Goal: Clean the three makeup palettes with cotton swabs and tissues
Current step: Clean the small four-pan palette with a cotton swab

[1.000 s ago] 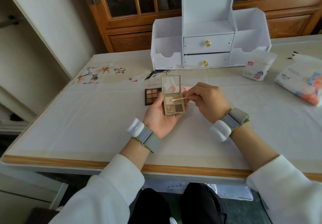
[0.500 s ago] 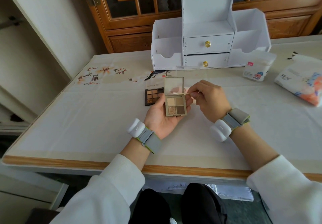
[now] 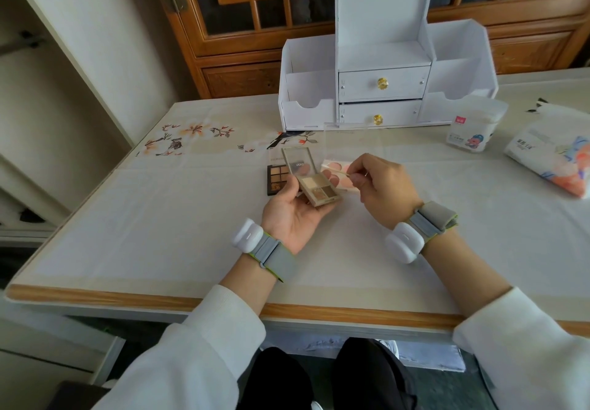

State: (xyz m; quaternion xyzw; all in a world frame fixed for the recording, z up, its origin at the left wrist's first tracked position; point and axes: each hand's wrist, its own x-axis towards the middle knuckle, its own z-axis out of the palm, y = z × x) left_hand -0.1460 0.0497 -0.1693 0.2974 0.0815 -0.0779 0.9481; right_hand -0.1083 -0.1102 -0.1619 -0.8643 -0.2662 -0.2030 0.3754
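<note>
Head view, just above frame centre: the left hand point(image 3: 293, 214) curls its fingers round the open four-pan palette point(image 3: 316, 186). It looks light and rigid with crumbly powder, so it is best held by the base edges. The right hand point(image 3: 383, 192) pinches a thin, bendable cotton swab point(image 3: 338, 170) just beside it.

Hidden: dark palette point(image 3: 277, 176), right part, behind left hand point(image 3: 293, 214) and held palette point(image 3: 319, 189); pink palette point(image 3: 335, 167), mostly, behind held palette and right hand point(image 3: 383, 186). Too small to tell: swab point(image 3: 338, 171) tip. Cut off: tissue pack point(image 3: 552, 160) at right edge, organizer point(image 3: 383, 58) at top edge.
</note>
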